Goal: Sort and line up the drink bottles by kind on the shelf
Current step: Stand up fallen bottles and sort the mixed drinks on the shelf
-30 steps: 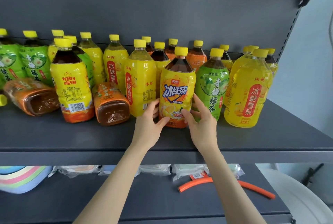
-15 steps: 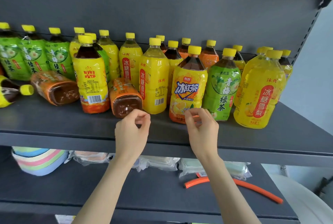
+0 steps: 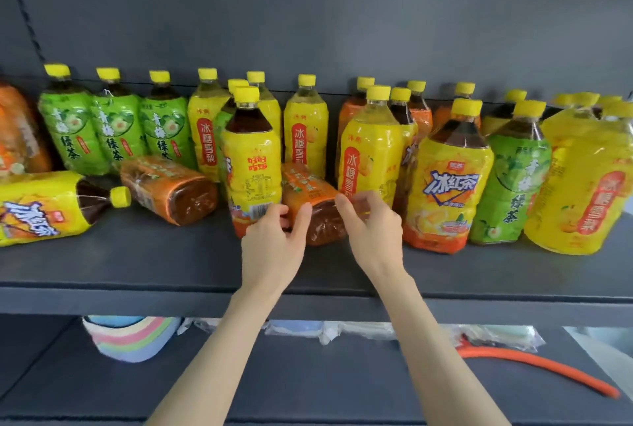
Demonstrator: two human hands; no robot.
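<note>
Many yellow-capped drink bottles stand mixed on the dark shelf (image 3: 144, 264). An orange-labelled bottle (image 3: 317, 206) lies on its side at the middle, bottom end toward me. My left hand (image 3: 274, 247) and my right hand (image 3: 373, 230) hover on either side of its end, fingers apart, holding nothing. A yellow iced-tea bottle (image 3: 251, 165) stands just left of it. Three green tea bottles (image 3: 116, 131) stand in a row at the back left. Another orange bottle (image 3: 171, 189) and a yellow iced-tea bottle (image 3: 51, 209) lie toppled at the left.
To the right stand a yellow iced-tea bottle (image 3: 445, 185), a green tea bottle (image 3: 513, 179) and yellow pear-drink bottles (image 3: 579, 185). The lower shelf holds stacked pastel bowls (image 3: 130, 340), plastic-wrapped packs (image 3: 329, 329) and an orange tube (image 3: 548, 371).
Both hands let go of the standing iced-tea bottle and moved left to the toppled orange bottle. My view shifted left, showing more of the shelf's left end.
</note>
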